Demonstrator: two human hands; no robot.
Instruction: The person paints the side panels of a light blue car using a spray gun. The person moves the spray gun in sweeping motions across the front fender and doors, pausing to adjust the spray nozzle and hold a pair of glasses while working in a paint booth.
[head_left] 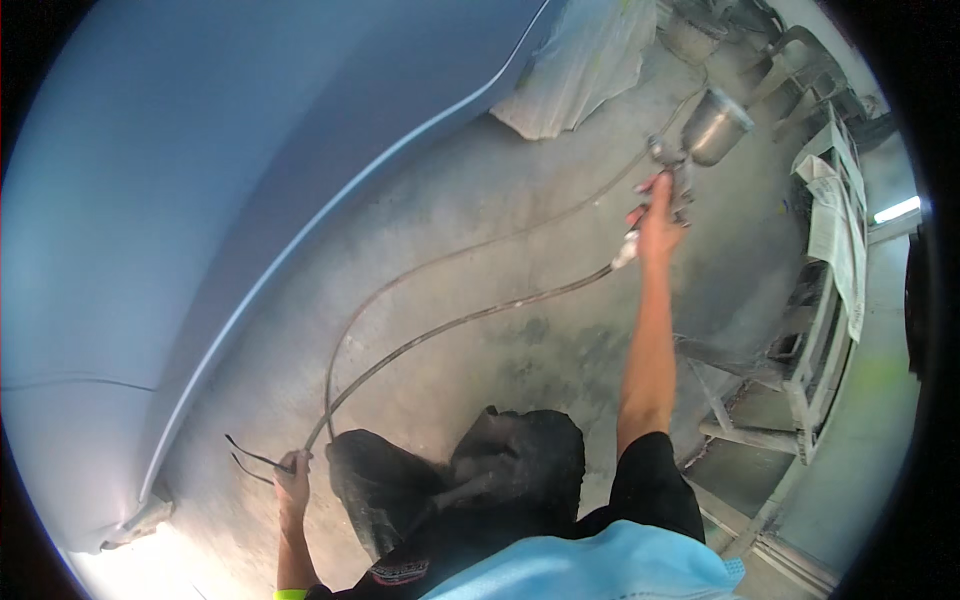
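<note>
I see a pale blue car body panel (200, 170), matte and even in tone. The spray gun (690, 150) carries a dull silver-grey metal cup. The air hose (450, 325) is dark grey. The concrete floor (500, 240) is grey with darker blotches. My sleeve (655, 480) is black.

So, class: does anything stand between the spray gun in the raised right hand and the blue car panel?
Nothing visible does. The spray gun in the right hand and the blue car panel are separated only by bare floor, where its hose lies.
</note>
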